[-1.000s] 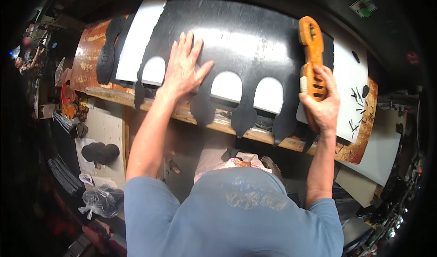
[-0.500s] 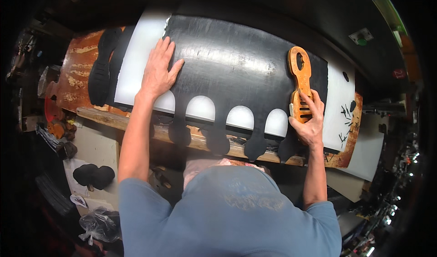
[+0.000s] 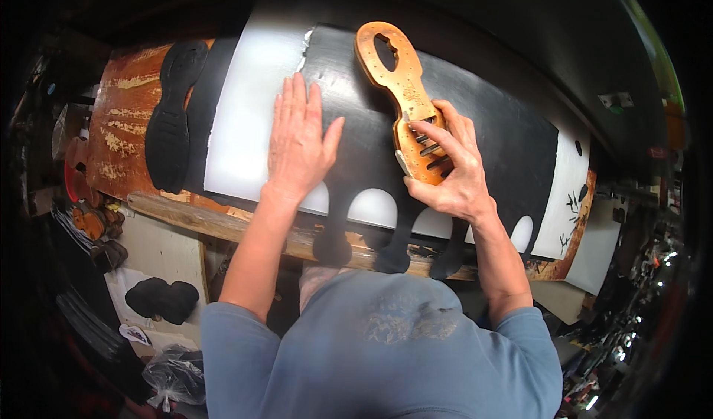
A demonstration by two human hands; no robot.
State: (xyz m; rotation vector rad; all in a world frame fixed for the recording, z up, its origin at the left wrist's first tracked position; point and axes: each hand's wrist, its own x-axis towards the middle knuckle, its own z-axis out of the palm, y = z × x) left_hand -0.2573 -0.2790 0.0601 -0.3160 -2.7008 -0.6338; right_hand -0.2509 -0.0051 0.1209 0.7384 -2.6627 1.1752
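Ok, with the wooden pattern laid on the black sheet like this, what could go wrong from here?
The wooden template is pinned only at its lower, slotted end by the right hand; its long upper end is free and might pivot off line.

The black sheet hangs over the bench edge in cut tabs, and only the flat left hand weighs it down, so it may creep.

Fingertips lie right along the template's edge, exposed to any tool run around it.

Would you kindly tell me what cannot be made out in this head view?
- Lower end of the wooden template: covered by the right hand.
- Black sheet beneath the left hand: hidden by the palm.
- Shelf clutter at far right: dark, too small.
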